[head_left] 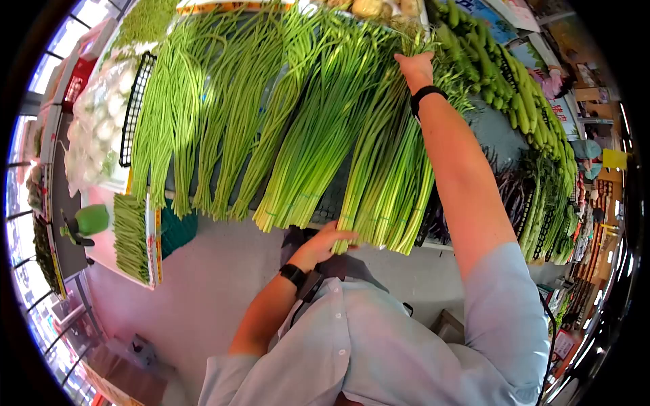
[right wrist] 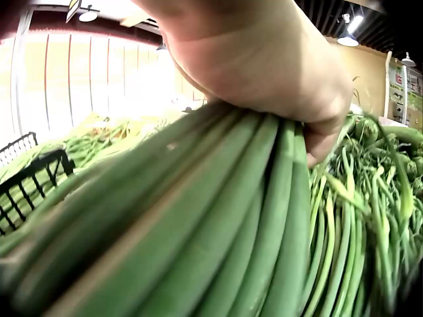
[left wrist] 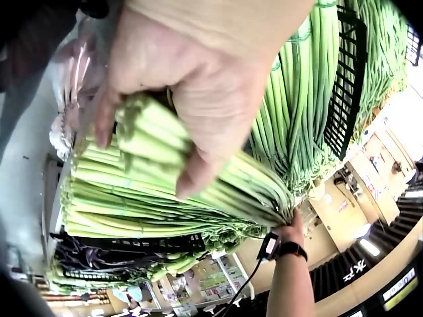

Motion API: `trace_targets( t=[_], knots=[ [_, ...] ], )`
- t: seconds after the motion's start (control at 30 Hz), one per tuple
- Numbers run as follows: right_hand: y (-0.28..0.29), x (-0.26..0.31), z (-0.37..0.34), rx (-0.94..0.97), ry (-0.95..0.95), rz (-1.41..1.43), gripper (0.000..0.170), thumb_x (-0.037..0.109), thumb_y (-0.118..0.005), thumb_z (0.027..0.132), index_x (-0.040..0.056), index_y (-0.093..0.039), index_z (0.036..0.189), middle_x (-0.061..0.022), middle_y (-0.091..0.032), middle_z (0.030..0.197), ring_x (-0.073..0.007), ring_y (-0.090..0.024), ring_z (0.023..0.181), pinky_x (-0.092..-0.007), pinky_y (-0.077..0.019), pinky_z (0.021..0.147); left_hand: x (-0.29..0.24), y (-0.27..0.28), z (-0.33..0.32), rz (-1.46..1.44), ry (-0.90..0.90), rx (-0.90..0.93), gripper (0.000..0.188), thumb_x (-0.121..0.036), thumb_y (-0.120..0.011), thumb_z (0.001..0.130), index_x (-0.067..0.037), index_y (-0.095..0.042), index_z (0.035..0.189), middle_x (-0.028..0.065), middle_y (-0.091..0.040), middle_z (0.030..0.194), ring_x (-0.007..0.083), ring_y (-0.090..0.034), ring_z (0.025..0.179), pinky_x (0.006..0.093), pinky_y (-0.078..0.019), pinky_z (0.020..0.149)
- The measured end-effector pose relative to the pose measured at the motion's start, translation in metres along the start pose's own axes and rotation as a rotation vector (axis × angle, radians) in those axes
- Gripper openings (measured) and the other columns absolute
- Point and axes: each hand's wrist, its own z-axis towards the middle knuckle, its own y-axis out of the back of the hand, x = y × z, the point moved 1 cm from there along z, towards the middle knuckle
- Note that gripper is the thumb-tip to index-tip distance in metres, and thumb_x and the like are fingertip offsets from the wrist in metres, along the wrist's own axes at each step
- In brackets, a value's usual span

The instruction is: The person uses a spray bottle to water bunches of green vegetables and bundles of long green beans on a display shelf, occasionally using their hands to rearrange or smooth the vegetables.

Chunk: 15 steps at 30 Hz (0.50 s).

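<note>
A long bunch of garlic scapes (head_left: 371, 155) lies lengthwise between my two hands on the sloping vegetable stand. My left hand (head_left: 321, 245) grips its pale cut ends at the stand's front edge; in the left wrist view, thumb and fingers wrap round the stalks (left wrist: 149, 132). Farther back, my right hand (head_left: 416, 69) holds the thin tip end, arm stretched out. Green stalks run under that palm (right wrist: 264, 63) in the right wrist view, most fingers hidden. Tied bunches of scapes (head_left: 396, 220) lie close on the right, and a larger pile (head_left: 305, 172) spreads on the left.
Long beans (head_left: 179, 108) drape over the stand farther left, beside a black crate (head_left: 137, 108) and a plastic bag of white bulbs (head_left: 101, 128). Dark eggplants (head_left: 439, 220) and long green gourds (head_left: 521, 101) are to the right. A teal bin (head_left: 179, 233) stands below the front edge.
</note>
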Motion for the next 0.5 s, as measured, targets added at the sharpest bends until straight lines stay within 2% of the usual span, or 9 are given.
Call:
trace_targets(
  t=[0.03,0.1,0.13,0.23,0.27,0.33,0.4,0.47,0.5],
  knots=[
    [-0.020,-0.018,0.008,0.023,-0.022,-0.011,0.112,0.041,-0.074,0.082,-0.0005,0.002,0.153,-0.0293,-0.035,0.147,-0.0398,-0.047,0.127,-0.0507,-0.0456,0.099,0.010,0.008,0.003,-0.022,0.017,-0.019,0.061,-0.011,-0.070,0.084,-0.002,-0.043,0.138,0.0171,-0.057,0.128,0.0284,-0.063,0.106,0.0410,-0.0546,0.085],
    [-0.052,-0.053,0.024,-0.281,0.266,-0.426,0.108,0.057,-0.064,0.086,0.0037,0.001,0.154,-0.0271,-0.027,0.153,-0.0428,-0.039,0.133,-0.0550,-0.0428,0.101,0.026,0.013,0.001,0.138,-0.169,-0.624,0.068,-0.014,-0.070,0.087,-0.004,-0.034,0.143,0.0170,-0.041,0.143,0.0276,-0.055,0.117,0.0404,-0.0489,0.092],
    [-0.061,-0.069,0.030,-0.166,0.354,-0.335,0.108,0.064,-0.060,0.084,0.0038,-0.003,0.154,-0.0219,-0.008,0.160,-0.0452,-0.011,0.145,-0.0573,-0.0222,0.115,0.025,0.010,-0.011,0.083,-0.217,-0.514,0.072,-0.018,-0.068,0.087,-0.005,-0.028,0.146,0.0155,-0.028,0.151,0.0266,-0.050,0.121,0.0399,-0.0440,0.097],
    [-0.073,-0.105,0.012,-0.133,0.592,-0.456,0.099,0.063,-0.058,0.085,0.0056,-0.016,0.153,-0.0188,-0.012,0.160,-0.0441,-0.017,0.144,-0.0602,-0.0208,0.113,0.029,0.004,-0.035,-0.135,-0.121,-0.724,0.058,-0.021,-0.066,0.089,-0.005,-0.040,0.138,0.0155,-0.042,0.140,0.0273,-0.051,0.119,0.0404,-0.0442,0.096],
    [-0.072,-0.118,-0.004,-0.108,0.671,-0.329,0.090,0.058,-0.059,0.088,0.0058,-0.024,0.152,-0.0184,-0.015,0.160,-0.0423,-0.016,0.145,-0.0598,-0.0216,0.112,0.041,0.019,-0.036,-0.387,-0.096,-0.634,0.039,-0.020,-0.062,0.090,-0.003,-0.052,0.124,0.0148,-0.053,0.126,0.0289,-0.054,0.116,0.0392,-0.0448,0.097],
    [-0.070,-0.143,-0.034,-0.295,0.941,-0.206,0.066,0.039,-0.064,0.091,-0.0020,-0.045,0.139,-0.0228,-0.039,0.148,-0.0381,-0.039,0.136,-0.0460,-0.0315,0.112,0.044,0.028,-0.038,-0.408,-0.085,-0.530,0.032,-0.019,-0.061,0.091,-0.002,-0.055,0.117,0.0149,-0.057,0.121,0.0284,-0.055,0.115,0.0376,-0.0457,0.097],
    [-0.060,-0.166,-0.087,-0.143,0.850,-0.079,0.044,0.026,-0.067,0.088,-0.0025,-0.056,0.119,-0.0206,-0.057,0.118,-0.0329,-0.057,0.107,-0.0407,-0.0456,0.094,0.032,0.025,-0.030,-0.339,-0.089,-0.488,0.025,-0.017,-0.060,0.091,0.001,-0.059,0.108,0.0160,-0.062,0.112,0.0260,-0.060,0.108,0.0348,-0.0485,0.096],
    [-0.067,-0.210,-0.127,-0.005,0.665,0.014,0.027,0.022,-0.067,0.086,0.0000,-0.060,0.101,-0.0119,-0.058,0.085,-0.0220,-0.057,0.066,-0.0356,-0.0474,0.061,0.027,0.021,-0.027,-0.198,-0.101,-0.457,0.027,-0.016,-0.061,0.090,0.003,-0.058,0.109,0.0161,-0.063,0.111,0.0245,-0.061,0.106,0.0348,-0.0489,0.095],
    [-0.068,-0.227,-0.148,0.057,0.522,-0.028,0.026,0.022,-0.068,0.085,-0.0001,-0.060,0.098,-0.0115,-0.058,0.078,-0.0257,-0.057,0.066,-0.0367,-0.0481,0.063,0.026,0.020,-0.026,-0.069,-0.112,-0.426,0.030,-0.016,-0.062,0.090,0.005,-0.058,0.111,0.0161,-0.064,0.110,0.0229,-0.062,0.103,0.0349,-0.0494,0.095]
  ],
)
